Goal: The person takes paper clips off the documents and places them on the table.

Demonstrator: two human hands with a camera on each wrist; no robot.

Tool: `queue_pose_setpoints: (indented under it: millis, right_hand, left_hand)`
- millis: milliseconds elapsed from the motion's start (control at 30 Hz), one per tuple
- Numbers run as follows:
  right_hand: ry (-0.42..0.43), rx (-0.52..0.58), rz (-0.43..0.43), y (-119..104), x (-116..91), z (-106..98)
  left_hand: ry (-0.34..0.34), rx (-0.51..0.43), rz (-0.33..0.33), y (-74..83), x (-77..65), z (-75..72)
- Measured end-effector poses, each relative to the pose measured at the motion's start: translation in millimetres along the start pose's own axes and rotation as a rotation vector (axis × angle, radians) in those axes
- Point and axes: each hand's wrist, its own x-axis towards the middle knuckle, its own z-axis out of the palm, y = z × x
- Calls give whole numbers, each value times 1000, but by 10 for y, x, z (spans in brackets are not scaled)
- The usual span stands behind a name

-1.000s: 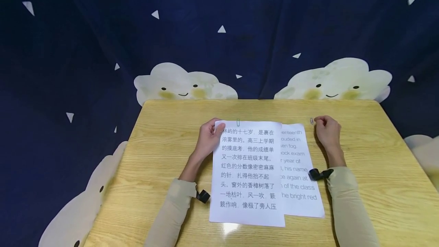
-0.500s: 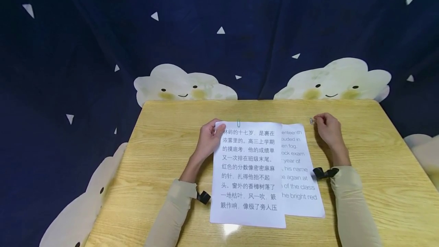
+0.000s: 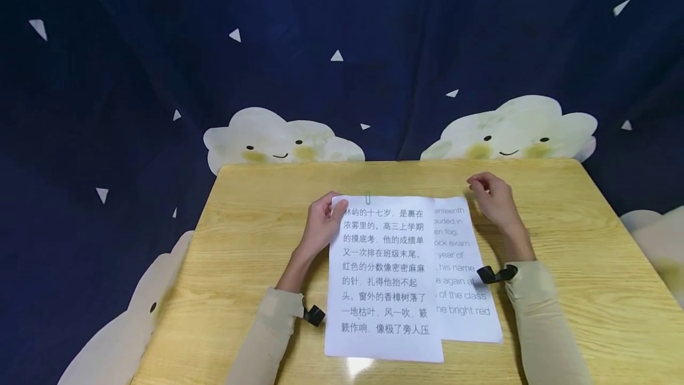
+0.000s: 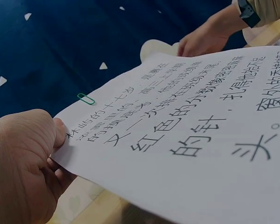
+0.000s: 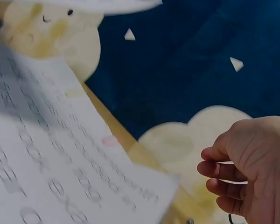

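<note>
With our left hand [image 3: 321, 223] we pinch the upper left corner of the front sheet [image 3: 382, 278]; our right hand [image 3: 496, 202], fingers curled, hangs beside the upper right corner of the back sheet [image 3: 461, 272], and we cannot tell whether it holds anything. The green paper clip [image 3: 367, 198] sits across the front sheet's top edge, right of our left hand, which is nearer, over the desk [image 3: 256, 224].

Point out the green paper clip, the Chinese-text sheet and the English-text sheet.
Green paper clip [image 4: 86, 99]: left wrist view, on its wire loop.
Chinese-text sheet [image 3: 383, 280]: head view, middle of its printed face.
English-text sheet [image 3: 463, 270]: head view, middle of its uncovered strip.
</note>
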Motion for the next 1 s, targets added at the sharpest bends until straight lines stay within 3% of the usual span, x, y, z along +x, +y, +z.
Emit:
queue_pose_setpoints:
  millis: [533,800,1000]
  right_hand:
    - [27,112,-155,-677,-53,149]
    - [48,112,-236,-839,-89,215]
    - [50,201,-304,-924,-106,255]
  left_hand:
    - [-1,-8,-7,29,-11,4]
    - [-1,-18,-31,23,-10,11]
    - [-1,-21,-41,0,1,21]
